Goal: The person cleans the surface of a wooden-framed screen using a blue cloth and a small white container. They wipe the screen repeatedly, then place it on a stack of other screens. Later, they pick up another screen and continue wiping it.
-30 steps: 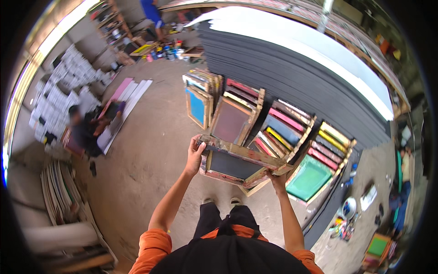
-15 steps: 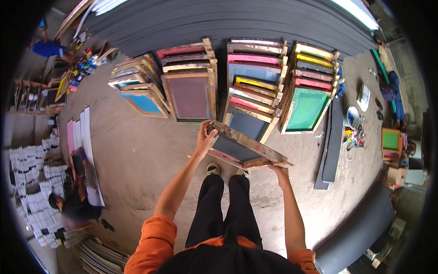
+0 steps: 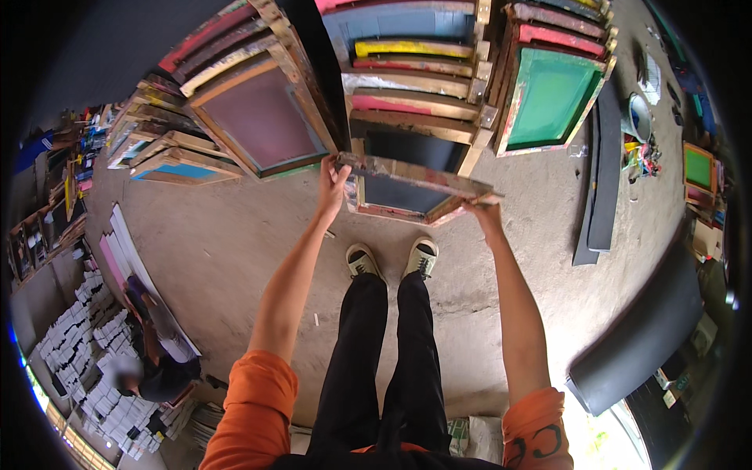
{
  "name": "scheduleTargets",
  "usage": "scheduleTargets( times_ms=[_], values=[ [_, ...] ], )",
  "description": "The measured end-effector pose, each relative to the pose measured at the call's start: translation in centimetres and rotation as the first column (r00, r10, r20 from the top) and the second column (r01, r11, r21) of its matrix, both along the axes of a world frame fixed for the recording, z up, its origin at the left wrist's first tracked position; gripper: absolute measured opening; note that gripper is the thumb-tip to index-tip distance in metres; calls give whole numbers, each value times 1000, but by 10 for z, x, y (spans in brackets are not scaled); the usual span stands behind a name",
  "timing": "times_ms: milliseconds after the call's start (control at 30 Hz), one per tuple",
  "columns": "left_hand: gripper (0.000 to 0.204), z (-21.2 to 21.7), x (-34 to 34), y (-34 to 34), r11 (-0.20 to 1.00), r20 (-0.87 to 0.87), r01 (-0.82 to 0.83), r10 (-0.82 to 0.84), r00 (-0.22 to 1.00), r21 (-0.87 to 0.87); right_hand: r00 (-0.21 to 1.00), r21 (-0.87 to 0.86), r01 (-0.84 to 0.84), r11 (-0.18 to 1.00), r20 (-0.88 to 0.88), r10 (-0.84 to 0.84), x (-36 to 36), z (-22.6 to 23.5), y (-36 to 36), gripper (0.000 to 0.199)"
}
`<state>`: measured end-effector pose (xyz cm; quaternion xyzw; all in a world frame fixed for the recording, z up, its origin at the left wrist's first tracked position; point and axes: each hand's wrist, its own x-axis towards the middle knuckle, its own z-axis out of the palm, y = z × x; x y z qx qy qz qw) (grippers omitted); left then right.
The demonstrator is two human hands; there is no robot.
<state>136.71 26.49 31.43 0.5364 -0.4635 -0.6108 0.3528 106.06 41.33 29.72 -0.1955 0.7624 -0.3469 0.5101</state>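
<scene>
My left hand (image 3: 334,188) is closed around the upper left corner of a wooden screen-printing frame (image 3: 419,177) with paint-stained bars. At its right corner, my right hand (image 3: 487,216) grips the same frame. I hold it tilted in front of my feet, and dark mesh shows between its bars. Just beyond it leans the middle row of screen frames (image 3: 415,123), which the held frame partly overlaps in view; whether they touch I cannot tell. A frame with purple-brown mesh (image 3: 262,121) stands to the left of that row, and one with green mesh (image 3: 552,98) to the right.
Further left leans a blue-meshed frame (image 3: 184,171). Long dark strips (image 3: 599,188) lie on the floor at right, near a bucket (image 3: 638,117). A big dark curved sheet (image 3: 642,345) is at lower right. At lower left, a person in black (image 3: 168,377) is beside white stacks (image 3: 102,368).
Both hands have carried the frame forward, nearer the middle row, with my arms stretched further out. My view has tilted, so the rows appear larger and higher. Both grips stay on the frame.
</scene>
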Motion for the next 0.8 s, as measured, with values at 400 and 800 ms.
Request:
scheduleTargets(
  times_ms=[400, 800],
  values=[
    [50, -51, -21, -37, 974, 188, -101, 63, 980, 200, 1000, 48, -27, 998, 6, 27, -18, -68, -46, 54],
    [84, -35, 1, -31, 961, 163, 151, -192, 968, 233, 979, 133, -113, 985, -153, 133, -4, -32, -47, 64]
  ],
)
